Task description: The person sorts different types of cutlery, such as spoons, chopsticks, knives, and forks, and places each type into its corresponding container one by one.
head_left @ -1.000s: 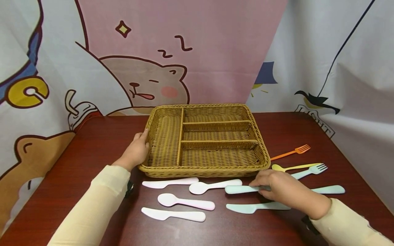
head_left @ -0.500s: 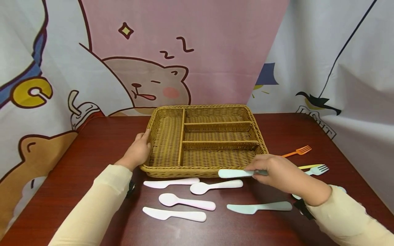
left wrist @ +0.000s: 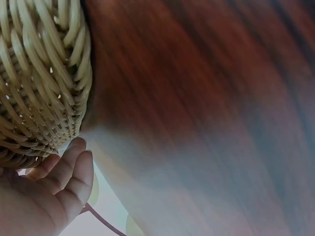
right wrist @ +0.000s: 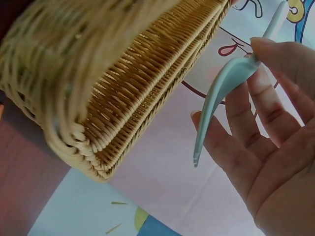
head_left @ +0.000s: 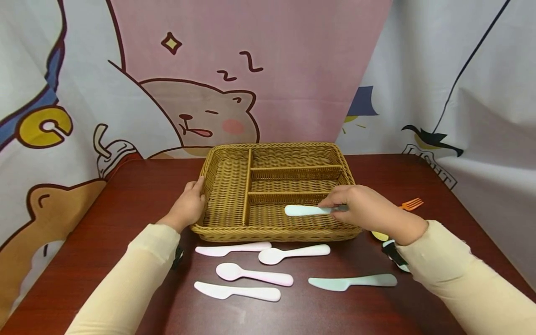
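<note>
In the head view my right hand (head_left: 368, 209) pinches a mint-green fork (head_left: 307, 211) over the front right compartment of a woven cutlery basket (head_left: 280, 234). The fork's handle points left. Its curved head shows edge-on in the right wrist view, between thumb and fingers. My left hand (head_left: 188, 204) holds the basket's left rim. In the left wrist view its fingers (left wrist: 74, 182) lie against the outer wall, and the thumb is hidden. Before the basket lie a pink knife (head_left: 232, 249), a white spoon (head_left: 295, 253), a pink spoon (head_left: 255, 275), a white knife (head_left: 236, 291) and a mint knife (head_left: 353, 282).
An orange fork (head_left: 412, 204) lies at the right, partly behind my right arm. A yellow spoon (head_left: 380, 236) shows below my wrist, mostly covered. The basket has dividers (head_left: 295, 193) between its compartments. A printed cloth (head_left: 301, 70) hangs behind the brown table (head_left: 138, 200).
My right hand has lifted the mint-green fork from the table and carried it up and left, over the basket's front rim. The left hand has stayed at the basket's left side.
</note>
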Demonstrator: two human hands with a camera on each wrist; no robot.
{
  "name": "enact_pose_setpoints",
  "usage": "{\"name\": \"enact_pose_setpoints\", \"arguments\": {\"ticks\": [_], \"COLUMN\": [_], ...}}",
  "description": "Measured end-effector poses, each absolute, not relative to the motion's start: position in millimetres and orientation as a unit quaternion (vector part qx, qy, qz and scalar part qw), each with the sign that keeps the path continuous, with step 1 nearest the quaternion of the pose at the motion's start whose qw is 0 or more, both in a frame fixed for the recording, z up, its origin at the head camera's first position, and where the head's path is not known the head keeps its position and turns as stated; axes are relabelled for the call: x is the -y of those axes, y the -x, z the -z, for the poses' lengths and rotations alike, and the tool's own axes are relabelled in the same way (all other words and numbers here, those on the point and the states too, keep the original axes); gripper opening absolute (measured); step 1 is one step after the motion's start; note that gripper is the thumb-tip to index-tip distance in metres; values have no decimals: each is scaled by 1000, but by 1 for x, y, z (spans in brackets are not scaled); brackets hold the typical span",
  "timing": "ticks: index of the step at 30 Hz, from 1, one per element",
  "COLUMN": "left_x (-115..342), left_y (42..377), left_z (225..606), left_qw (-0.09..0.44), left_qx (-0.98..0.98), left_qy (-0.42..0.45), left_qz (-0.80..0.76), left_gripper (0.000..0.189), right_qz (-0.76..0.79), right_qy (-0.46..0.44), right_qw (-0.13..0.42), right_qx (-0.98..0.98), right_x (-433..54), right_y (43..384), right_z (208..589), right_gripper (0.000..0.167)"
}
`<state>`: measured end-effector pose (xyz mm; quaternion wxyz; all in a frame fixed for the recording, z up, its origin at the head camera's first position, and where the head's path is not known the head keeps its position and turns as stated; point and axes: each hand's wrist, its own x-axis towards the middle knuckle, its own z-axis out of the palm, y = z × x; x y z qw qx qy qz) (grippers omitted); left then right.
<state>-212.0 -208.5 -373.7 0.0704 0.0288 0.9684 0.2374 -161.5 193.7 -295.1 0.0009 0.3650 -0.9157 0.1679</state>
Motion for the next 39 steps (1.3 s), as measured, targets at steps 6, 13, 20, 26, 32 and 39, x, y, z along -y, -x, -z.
{"name": "enact_pose_setpoints", "arguments": {"ticks": [6, 13, 20, 26, 32, 39], "left_x": [211, 212, 211, 210, 210, 209], "left_y": [212, 211, 212, 213, 213, 212], "left_z": [375, 376, 377, 377, 376, 375], "left_qw": [70, 67, 68, 73, 72, 74], "left_qx": [-968, -968, -967, -965, -965, -966], "left_qy": [-28, -26, -26, -23, -24, -24], "left_qz": [-239, -242, -246, -250, -250, -245], "left_gripper": [58, 58, 58, 58, 58, 58], "right_qz": [-161, -151, -153, -139, -134, -132], "right_qy": [-354, -357, -356, -365, -375, -376], "right_qw": [-22, -49, -73, -98, -116, -152], "right_qx": [921, 921, 919, 915, 910, 905], "right_x": [-184, -170, -156, -145, -140, -131], "right_y": [178, 196, 207, 213, 219, 220], "right_z": [291, 294, 297, 302, 307, 308], "right_gripper": [26, 25, 26, 26, 26, 25]}}
